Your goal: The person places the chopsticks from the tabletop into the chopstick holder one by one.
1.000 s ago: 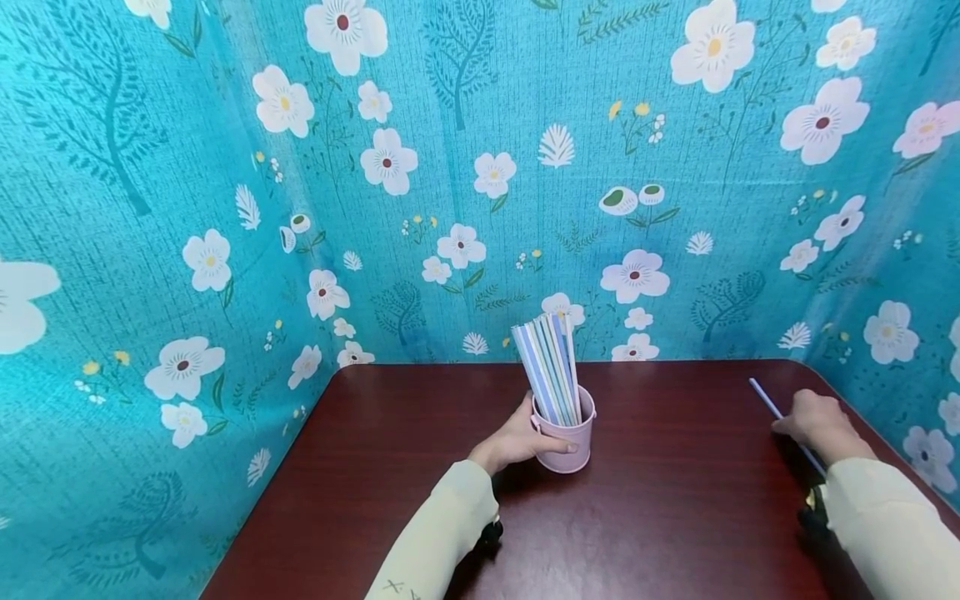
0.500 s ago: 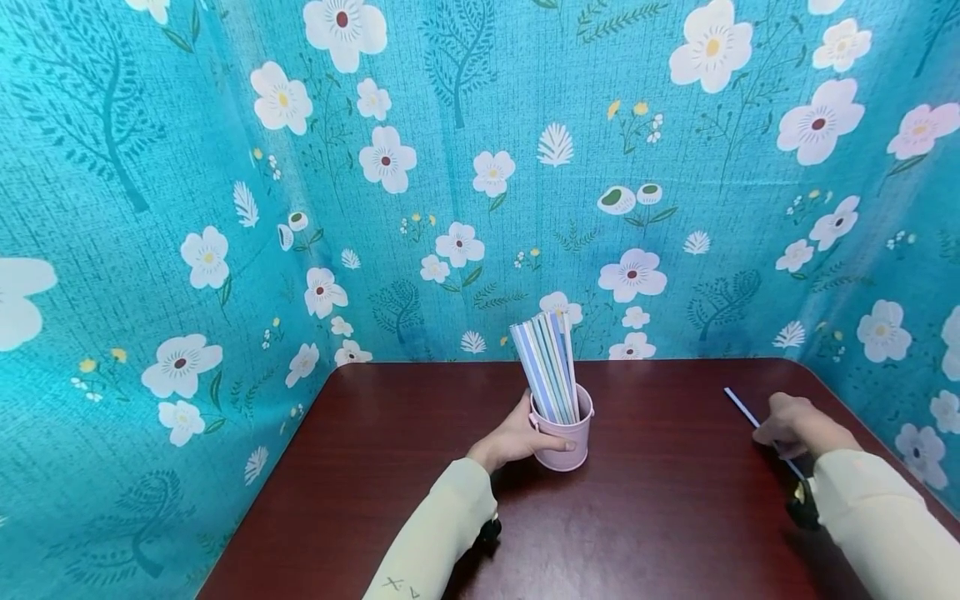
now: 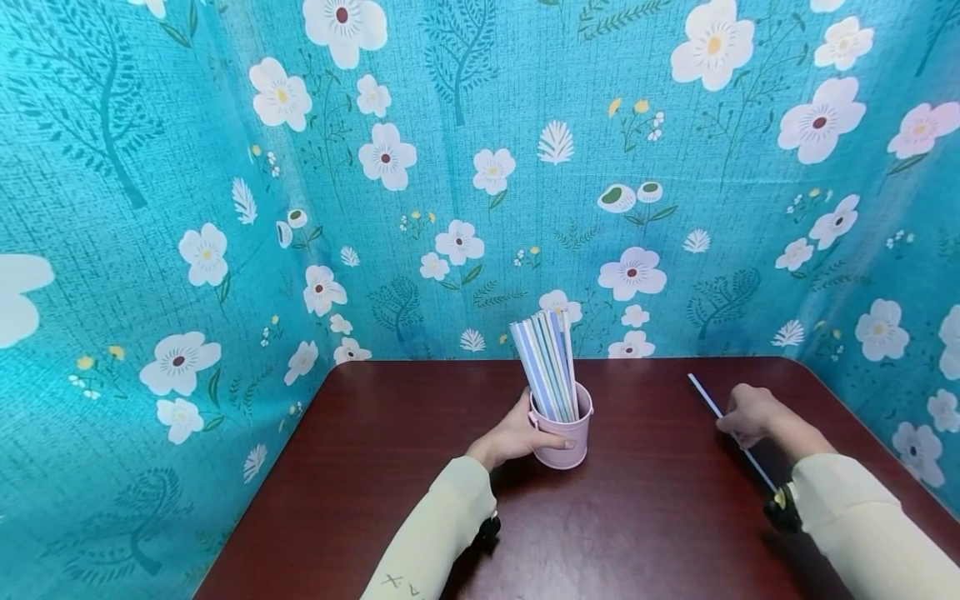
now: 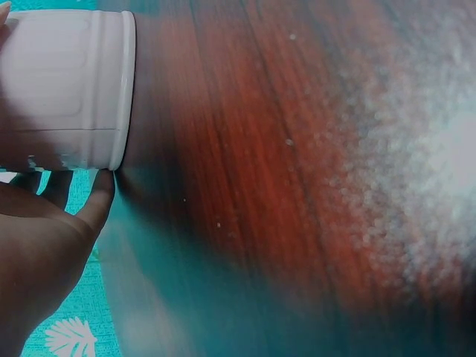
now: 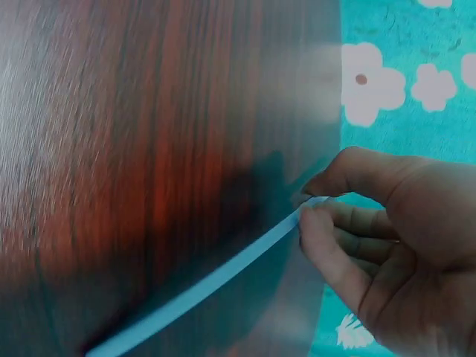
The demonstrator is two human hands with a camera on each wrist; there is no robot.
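A small pink bucket point(image 3: 561, 446) stands upright on the table, with a bundle of striped straws point(image 3: 550, 367) leaning to the left inside it. My left hand point(image 3: 513, 435) grips the bucket from its left side, thumb across the front; the left wrist view shows fingers against the bucket wall point(image 4: 52, 89). To the right, my right hand point(image 3: 752, 414) pinches a single pale blue straw point(image 3: 705, 395) between thumb and index finger. In the right wrist view that straw point(image 5: 201, 286) slants down to the left over the tabletop, its far end hidden beyond the pinch.
The dark red-brown wooden table point(image 3: 645, 533) has rounded back corners. A turquoise flowered curtain point(image 3: 450, 208) hangs close behind it and along both sides. Dark wrist cameras point(image 3: 783, 510) sit at the cuffs of the pale sleeves.
My right hand has moved left with the straw, toward the bucket, and the straw's top end is farther left. The left hand and the bucket have stayed in place.
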